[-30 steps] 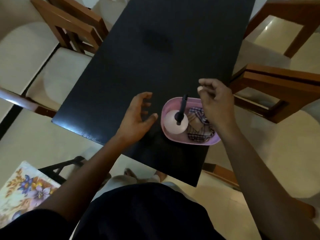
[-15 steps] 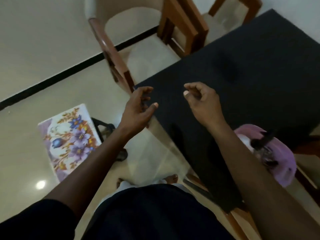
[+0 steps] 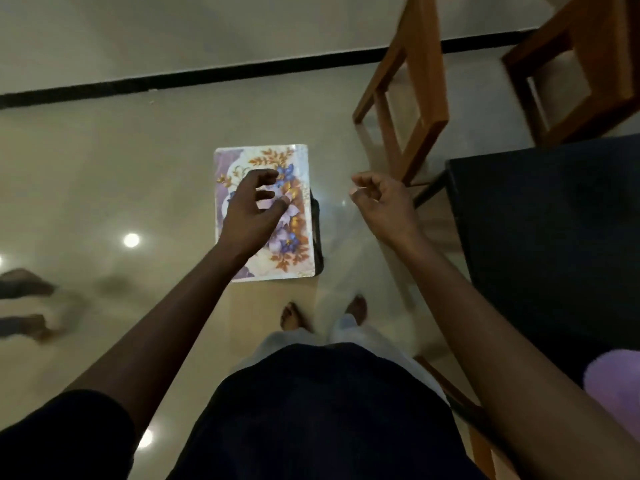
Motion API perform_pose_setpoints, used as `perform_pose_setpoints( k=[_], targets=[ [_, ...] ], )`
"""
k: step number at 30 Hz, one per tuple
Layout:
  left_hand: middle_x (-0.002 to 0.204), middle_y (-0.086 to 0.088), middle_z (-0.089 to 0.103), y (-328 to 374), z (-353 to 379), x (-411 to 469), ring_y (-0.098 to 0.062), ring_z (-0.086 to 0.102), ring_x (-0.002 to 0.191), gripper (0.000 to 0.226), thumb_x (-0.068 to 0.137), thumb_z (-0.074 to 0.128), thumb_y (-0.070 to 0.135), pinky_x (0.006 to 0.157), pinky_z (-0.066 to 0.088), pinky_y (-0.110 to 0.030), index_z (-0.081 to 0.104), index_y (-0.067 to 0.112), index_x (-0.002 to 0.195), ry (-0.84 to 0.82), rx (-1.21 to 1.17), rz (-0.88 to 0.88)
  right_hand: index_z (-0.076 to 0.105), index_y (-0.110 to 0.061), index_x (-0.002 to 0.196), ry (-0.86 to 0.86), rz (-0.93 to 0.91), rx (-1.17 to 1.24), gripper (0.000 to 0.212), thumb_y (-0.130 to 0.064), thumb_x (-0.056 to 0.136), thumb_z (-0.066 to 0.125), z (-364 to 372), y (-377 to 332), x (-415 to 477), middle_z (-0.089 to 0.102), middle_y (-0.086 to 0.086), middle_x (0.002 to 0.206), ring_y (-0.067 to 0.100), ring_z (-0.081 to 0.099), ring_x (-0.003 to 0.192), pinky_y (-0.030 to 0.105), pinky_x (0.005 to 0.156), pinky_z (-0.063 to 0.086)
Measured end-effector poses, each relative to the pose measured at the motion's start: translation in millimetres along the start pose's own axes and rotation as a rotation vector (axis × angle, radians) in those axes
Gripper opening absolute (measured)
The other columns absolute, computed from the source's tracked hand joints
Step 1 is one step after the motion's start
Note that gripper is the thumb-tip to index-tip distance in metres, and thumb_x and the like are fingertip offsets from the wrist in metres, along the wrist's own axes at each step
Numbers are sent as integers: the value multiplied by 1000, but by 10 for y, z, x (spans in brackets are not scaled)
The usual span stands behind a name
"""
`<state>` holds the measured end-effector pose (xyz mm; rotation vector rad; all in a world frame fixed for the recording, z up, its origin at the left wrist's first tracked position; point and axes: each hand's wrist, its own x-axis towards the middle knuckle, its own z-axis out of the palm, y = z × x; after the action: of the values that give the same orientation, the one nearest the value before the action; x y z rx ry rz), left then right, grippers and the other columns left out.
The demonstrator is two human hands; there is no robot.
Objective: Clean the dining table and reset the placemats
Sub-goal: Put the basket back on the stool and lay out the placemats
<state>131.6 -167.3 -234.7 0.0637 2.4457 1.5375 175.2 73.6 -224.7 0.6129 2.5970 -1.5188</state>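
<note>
The view has swung away from the dining table [image 3: 554,237], now only a dark slab at 3 o'clock, and the floral placemats [image 3: 298,174], earlier at the frame's lower left, sit at centre. They rest on a low dark stand [image 3: 318,233] on the tiled floor [image 3: 104,161], well apart from the table. Left hand [image 3: 251,211] hovers over them, fingers spread and curled, holding nothing; contact cannot be told. Right hand [image 3: 384,206], at 2 o'clock of the placemats, is loosely curled and empty. Wooden chairs [image 3: 412,98] stand at 1 o'clock; a pink tray [image 3: 613,386] blurs at 4 o'clock. Step in hand, by judgement: fetching the placemats. Next: lower, grip an edge, lift level.
</note>
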Motion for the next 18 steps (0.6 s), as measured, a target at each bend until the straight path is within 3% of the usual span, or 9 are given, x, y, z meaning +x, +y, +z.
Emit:
perform_pose_setpoints(
  k=[5, 9, 12, 15, 18],
  targets=[
    [133, 5, 65, -568, -374, 162, -17, 67, 112, 42, 94, 73, 18, 99, 57, -39, 60, 20, 134, 82, 12, -194, 69, -18, 125, -137, 48, -19, 29, -27, 98, 69, 675, 145, 393, 68, -12, 118, 7, 66, 109, 36, 100, 55],
    [131, 4, 64, -997, -519, 362, -24, 69, 111, 47, 88, 74, 24, 100, 58, -52, 60, 22, 133, 140, -13, -384, 66, -15, 131, -232, 142, -28, 35, -27, 98, 68, 1114, 304, 734, 69, -1, 131, 11, 63, 117, 29, 97, 51],
    [130, 7, 62, -1362, -552, 578, -24, 68, 114, 53, 90, 75, 24, 99, 59, -51, 58, 21, 140, 137, 17, -451, 64, -14, 135, -271, 218, -30, 39, -27, 98, 68, 1405, 505, 1033, 67, 1, 135, 15, 63, 121, 26, 94, 48],
    [130, 7, 59, -1744, -572, 799, -23, 65, 117, 58, 92, 77, 26, 99, 59, -48, 55, 22, 146, 126, 39, -545, 61, -13, 139, -295, 306, -28, 46, -28, 96, 71, 1705, 740, 1281, 65, 2, 139, 16, 61, 127, 32, 103, 51],
    [146, -2, 57, -2115, -580, 986, -22, 58, 125, 73, 88, 78, 36, 106, 55, -49, 49, 23, 154, 85, 39, -663, 57, -13, 142, -288, 392, -29, 52, -29, 95, 73, 1954, 983, 1464, 61, 3, 143, 18, 59, 128, 32, 103, 50]
  ],
)
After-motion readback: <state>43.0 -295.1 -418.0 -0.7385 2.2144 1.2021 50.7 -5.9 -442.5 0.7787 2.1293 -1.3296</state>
